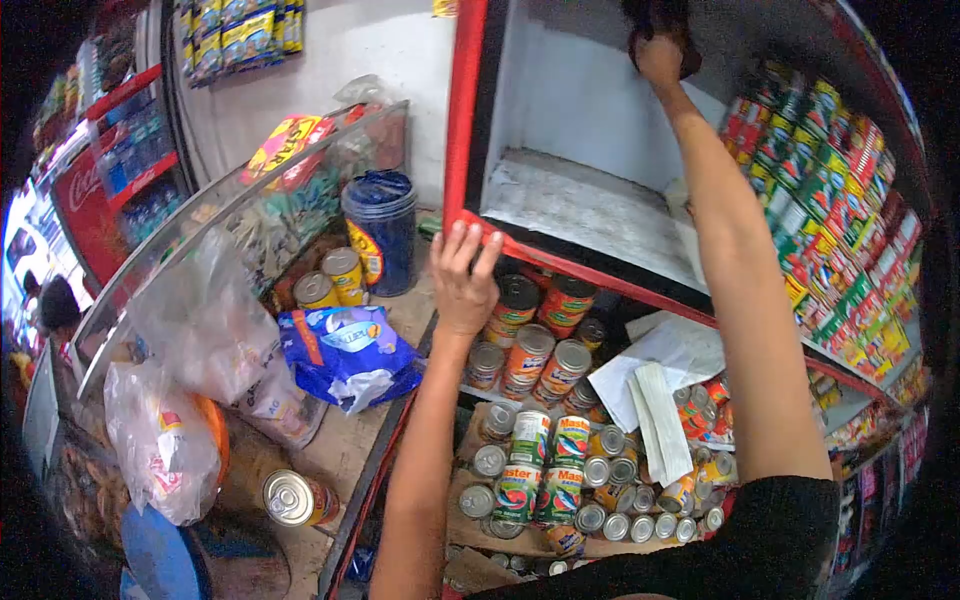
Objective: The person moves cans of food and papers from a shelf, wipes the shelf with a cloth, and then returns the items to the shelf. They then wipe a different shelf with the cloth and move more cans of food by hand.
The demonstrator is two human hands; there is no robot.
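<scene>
Below the shelf (570,195), cans (517,485) stand packed close, presumably to save room, while the left grip (465,290) lies slightly spread over the red edge (560,258), likely for balance, and, farther off, the right grip (660,60) is clamped on a dark cloth (657,14), apparently against the inner wall (600,90).

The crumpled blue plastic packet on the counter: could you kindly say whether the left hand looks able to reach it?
Probably yes: the left hand rests on the red cabinet frame nearby, and nothing visibly covers the crumpled blue plastic packet or blocks the way.
</scene>
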